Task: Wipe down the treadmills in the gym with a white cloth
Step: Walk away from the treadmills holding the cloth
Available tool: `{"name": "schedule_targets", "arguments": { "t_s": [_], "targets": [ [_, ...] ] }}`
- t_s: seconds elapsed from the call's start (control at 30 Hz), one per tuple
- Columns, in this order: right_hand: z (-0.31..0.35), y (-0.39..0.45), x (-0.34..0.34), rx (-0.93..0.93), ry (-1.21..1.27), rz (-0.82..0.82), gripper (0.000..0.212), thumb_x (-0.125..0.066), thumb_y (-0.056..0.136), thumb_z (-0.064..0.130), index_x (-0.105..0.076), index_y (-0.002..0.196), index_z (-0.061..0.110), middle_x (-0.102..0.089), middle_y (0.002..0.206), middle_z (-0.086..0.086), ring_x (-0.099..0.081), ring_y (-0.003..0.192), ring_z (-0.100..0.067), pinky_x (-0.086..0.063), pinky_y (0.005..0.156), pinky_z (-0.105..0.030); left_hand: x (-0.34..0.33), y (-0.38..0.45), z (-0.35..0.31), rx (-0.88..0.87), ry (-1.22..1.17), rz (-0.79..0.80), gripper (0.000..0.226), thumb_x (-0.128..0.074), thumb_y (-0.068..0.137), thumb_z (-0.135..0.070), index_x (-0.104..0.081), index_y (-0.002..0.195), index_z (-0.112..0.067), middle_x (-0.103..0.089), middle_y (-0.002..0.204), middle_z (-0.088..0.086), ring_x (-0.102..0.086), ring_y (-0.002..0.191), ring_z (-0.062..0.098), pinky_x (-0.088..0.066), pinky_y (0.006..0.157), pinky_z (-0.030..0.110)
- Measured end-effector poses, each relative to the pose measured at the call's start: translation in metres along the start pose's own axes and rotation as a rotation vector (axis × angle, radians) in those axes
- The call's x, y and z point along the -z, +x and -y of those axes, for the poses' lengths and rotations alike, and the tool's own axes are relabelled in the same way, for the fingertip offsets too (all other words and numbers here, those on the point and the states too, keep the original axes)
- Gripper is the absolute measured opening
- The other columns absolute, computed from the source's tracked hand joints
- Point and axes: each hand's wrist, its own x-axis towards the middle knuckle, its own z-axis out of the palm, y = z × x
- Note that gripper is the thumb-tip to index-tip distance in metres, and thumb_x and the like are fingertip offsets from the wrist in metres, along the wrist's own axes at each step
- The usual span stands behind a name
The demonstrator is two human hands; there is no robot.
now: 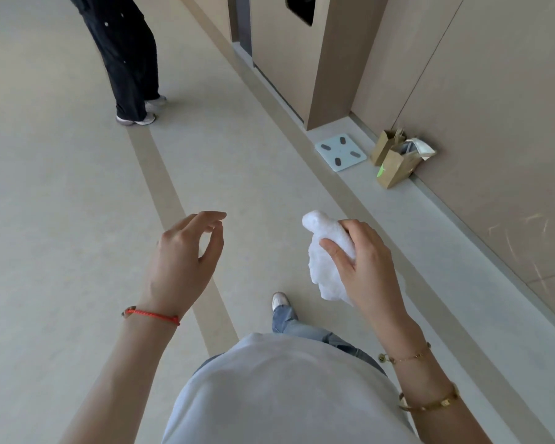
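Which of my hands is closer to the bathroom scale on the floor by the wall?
Right. The right hand, gripping the white cloth, is below the scale and nearly in line with it. The left hand holds nothing and sits farther off, toward the left.

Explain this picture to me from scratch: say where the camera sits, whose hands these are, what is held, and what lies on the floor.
There is no machine here. The one picture comes from a camera worn on a person's head, looking forward and down at their own arms. Their right hand grips a bunched white cloth. Their left hand holds nothing, fingers loosely curled. On the floor by the wall lie a pale bathroom scale and brown paper bags. Another person's legs stand further ahead. No treadmill is in view.
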Motion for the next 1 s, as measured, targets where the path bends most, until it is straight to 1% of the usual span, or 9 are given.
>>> {"name": "schedule_targets", "arguments": {
  "t_s": [0.13, 0.3, 0.33, 0.43, 0.57, 0.63, 0.77, 0.9, 1.0],
  "targets": [
    [-0.008, 0.107, -0.003, 0.046, -0.019, -0.004, 0.030, -0.049, 0.093, 0.049, -0.055, 0.097, 0.020, -0.058, 0.088, 0.007, -0.052, 0.084, -0.012, -0.044, 0.074, -0.028, -0.022, 0.098, 0.002, -0.011, 0.011, -0.038, 0.020, -0.059, 0.093, -0.006, -0.070, 0.110, -0.009, -0.073, 0.100, 0.003, -0.069, 0.087, 0.019, -0.052, 0.076, 0.029],
    [-0.011, 0.219, -0.018, 0.075, -0.022, 0.023, 0.031, -0.049, 0.093, 0.049, -0.056, 0.100, 0.019, -0.058, 0.088, 0.007, -0.053, 0.085, -0.014, -0.046, 0.075, -0.030, -0.044, 0.196, 0.020, 0.013, 0.008, -0.052, 0.019, -0.059, 0.093, -0.005, -0.070, 0.109, -0.006, -0.073, 0.099, 0.005, -0.069, 0.086, 0.018, -0.047, 0.078, 0.018],
    [-0.011, 0.240, -0.023, 0.077, -0.022, 0.031, 0.031, -0.050, 0.093, 0.049, -0.056, 0.100, 0.019, -0.058, 0.088, 0.006, -0.054, 0.085, -0.014, -0.047, 0.075, -0.030, -0.049, 0.215, 0.026, 0.019, 0.004, -0.051, 0.020, -0.059, 0.093, -0.005, -0.070, 0.109, -0.007, -0.073, 0.099, 0.004, -0.069, 0.087, 0.017, -0.048, 0.080, 0.020],
    [-0.015, 0.300, -0.043, 0.075, -0.015, 0.056, 0.025, -0.053, 0.095, 0.043, -0.056, 0.098, 0.018, -0.059, 0.088, 0.005, -0.054, 0.086, -0.015, -0.048, 0.076, -0.034, -0.064, 0.270, 0.050, 0.012, 0.003, -0.052, 0.020, -0.058, 0.093, -0.006, -0.070, 0.110, -0.008, -0.073, 0.099, 0.003, -0.070, 0.089, 0.018, -0.055, 0.079, 0.032],
    [-0.016, 0.386, -0.074, 0.067, -0.014, 0.066, 0.030, -0.052, 0.094, 0.045, -0.056, 0.096, 0.015, -0.059, 0.088, 0.003, -0.055, 0.085, -0.016, -0.048, 0.075, -0.035, -0.086, 0.353, 0.088, 0.010, -0.005, -0.051, 0.020, -0.056, 0.095, -0.012, -0.069, 0.111, -0.012, -0.072, 0.099, 0.002, -0.070, 0.091, 0.017, -0.058, 0.076, 0.041],
    [-0.014, 0.432, -0.089, 0.072, -0.023, 0.058, 0.030, -0.052, 0.094, 0.045, -0.056, 0.096, 0.015, -0.059, 0.087, 0.003, -0.054, 0.083, -0.017, -0.048, 0.073, -0.034, -0.093, 0.400, 0.106, 0.005, -0.005, -0.060, 0.021, -0.055, 0.096, -0.015, -0.069, 0.111, -0.013, -0.072, 0.100, 0.001, -0.070, 0.091, 0.016, -0.058, 0.075, 0.042],
    [-0.003, 0.529, -0.118, 0.061, -0.034, 0.058, 0.032, -0.050, 0.093, 0.046, -0.057, 0.099, 0.015, -0.060, 0.090, 0.003, -0.055, 0.087, -0.016, -0.048, 0.075, -0.033, -0.099, 0.500, 0.141, -0.030, 0.013, -0.052, 0.020, -0.058, 0.095, -0.010, -0.069, 0.111, -0.012, -0.072, 0.099, 0.000, -0.070, 0.090, 0.016, -0.058, 0.072, 0.041],
    [0.008, 0.619, -0.142, 0.039, -0.033, 0.044, 0.035, -0.050, 0.093, 0.048, -0.058, 0.101, 0.015, -0.061, 0.092, 0.002, -0.056, 0.088, -0.017, -0.050, 0.078, -0.036, -0.103, 0.595, 0.168, -0.063, 0.008, -0.011, 0.020, -0.057, 0.095, -0.010, -0.069, 0.112, -0.011, -0.072, 0.100, 0.001, -0.069, 0.092, 0.017, -0.058, 0.075, 0.041],
    [0.013, 0.675, -0.154, -0.001, -0.027, 0.022, 0.042, -0.047, 0.091, 0.053, -0.059, 0.104, 0.015, -0.062, 0.095, 0.001, -0.057, 0.090, -0.017, -0.051, 0.079, -0.036, -0.108, 0.659, 0.185, -0.095, 0.010, 0.027, 0.021, -0.057, 0.095, -0.010, -0.069, 0.112, -0.010, -0.072, 0.100, 0.002, -0.069, 0.091, 0.016, -0.058, 0.078, 0.040]
  ]
}}
